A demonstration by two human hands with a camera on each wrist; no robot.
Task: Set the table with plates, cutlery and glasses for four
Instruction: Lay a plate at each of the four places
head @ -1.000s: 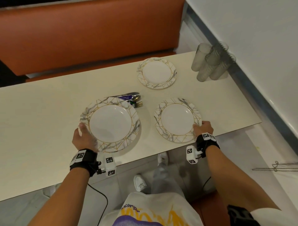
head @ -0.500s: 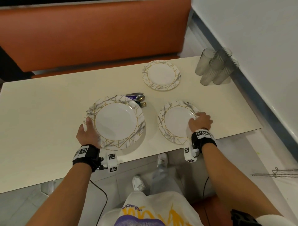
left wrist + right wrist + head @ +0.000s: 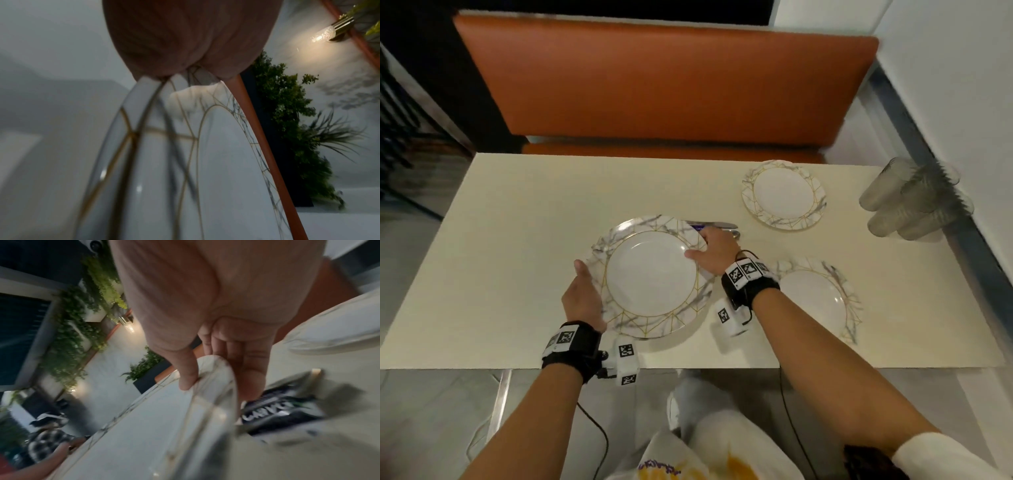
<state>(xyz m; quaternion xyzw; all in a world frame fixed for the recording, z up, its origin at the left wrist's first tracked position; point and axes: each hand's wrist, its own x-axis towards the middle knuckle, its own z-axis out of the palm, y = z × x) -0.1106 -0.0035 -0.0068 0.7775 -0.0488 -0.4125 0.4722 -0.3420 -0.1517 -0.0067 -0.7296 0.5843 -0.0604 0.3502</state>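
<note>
Right hand (image 3: 717, 251) has moved from the near-right plate (image 3: 822, 298) to the large plate (image 3: 650, 274), gripping its 2 o'clock rim; left hand (image 3: 582, 298) grips the 9 o'clock rim above the surface (image 3: 482, 274).

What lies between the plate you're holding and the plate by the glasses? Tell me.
In the head view, the cutlery lies there, just past the right hand on the held plate's rim; beyond it, bare table up to the far plate.
</note>
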